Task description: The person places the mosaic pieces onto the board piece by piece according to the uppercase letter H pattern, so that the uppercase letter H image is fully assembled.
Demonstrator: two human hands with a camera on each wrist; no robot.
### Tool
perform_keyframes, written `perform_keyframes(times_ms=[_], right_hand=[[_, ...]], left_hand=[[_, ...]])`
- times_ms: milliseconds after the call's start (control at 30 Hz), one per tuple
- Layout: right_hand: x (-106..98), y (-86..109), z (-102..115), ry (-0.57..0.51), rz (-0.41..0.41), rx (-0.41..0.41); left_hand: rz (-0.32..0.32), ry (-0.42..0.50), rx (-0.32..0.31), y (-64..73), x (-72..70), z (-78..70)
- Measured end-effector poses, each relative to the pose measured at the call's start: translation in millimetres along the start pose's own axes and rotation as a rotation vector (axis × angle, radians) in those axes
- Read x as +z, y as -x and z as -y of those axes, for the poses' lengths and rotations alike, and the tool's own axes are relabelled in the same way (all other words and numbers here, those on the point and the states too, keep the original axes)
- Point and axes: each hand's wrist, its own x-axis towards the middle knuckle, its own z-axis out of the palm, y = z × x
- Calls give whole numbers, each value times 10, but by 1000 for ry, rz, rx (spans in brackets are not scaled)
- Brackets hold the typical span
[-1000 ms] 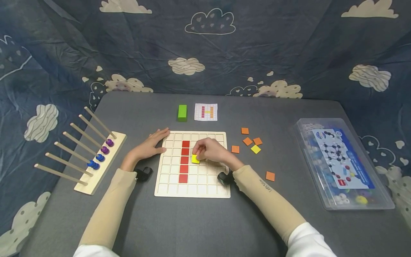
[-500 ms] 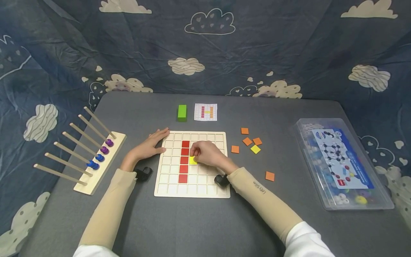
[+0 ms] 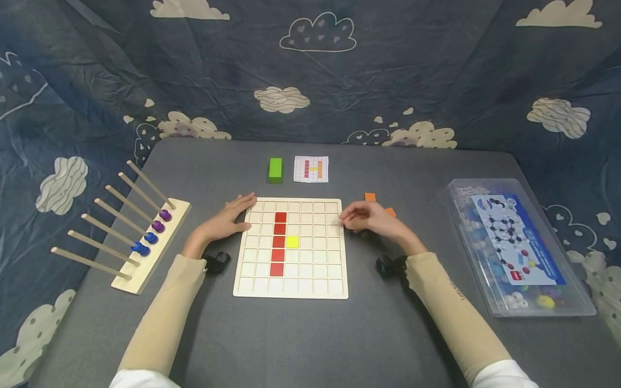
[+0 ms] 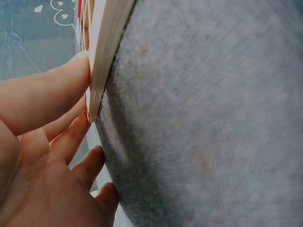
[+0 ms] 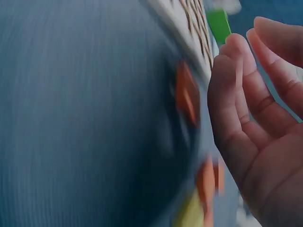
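Observation:
A pale wooden grid board lies in the middle of the table in the head view. Red square tiles fill a column of its cells, and one yellow tile sits in the cell right of the column's middle. My left hand touches the board's left side, thumb at the edge and fingers at the far corner. Over the board's right edge hovers my right hand, fingers loosely bent with nothing between them. It partly hides the loose tiles; the right wrist view shows orange tiles and a yellow one below it.
Behind the board are a green block and a pattern card with red, yellow and orange squares. A peg rack with purple and blue beads stands left. At right lies a clear plastic case.
My right hand set the yellow tile into the cell beside the red column, let it go, and moved right toward the loose tiles. My left hand stayed at the board's edge.

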Motion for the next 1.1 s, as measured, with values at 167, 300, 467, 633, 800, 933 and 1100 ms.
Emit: perform_keyframes(times_ms=[167, 300, 467, 633, 800, 933, 1100], right_hand=[[-372, 238, -174, 44, -139, 60], [-563, 384, -274, 34, -196, 97], [-632, 463, -320, 38, -204, 104], [-602, 465, -329, 111, -189, 93], [-553, 448, -344, 212, -208, 72], [-508, 422, -360, 301, -238, 66], [-465, 390, -369, 364, -259, 45]], left_hand=[[7, 3, 0, -4, 1, 4], [0, 33, 25, 4, 6, 39], [-18, 68, 101, 11, 30, 154], [-10, 53, 41, 21, 12, 35], [-6, -17, -9, -2, 12, -13], [-2, -21, -16, -5, 14, -11], [4, -16, -12, -1, 13, 8]])
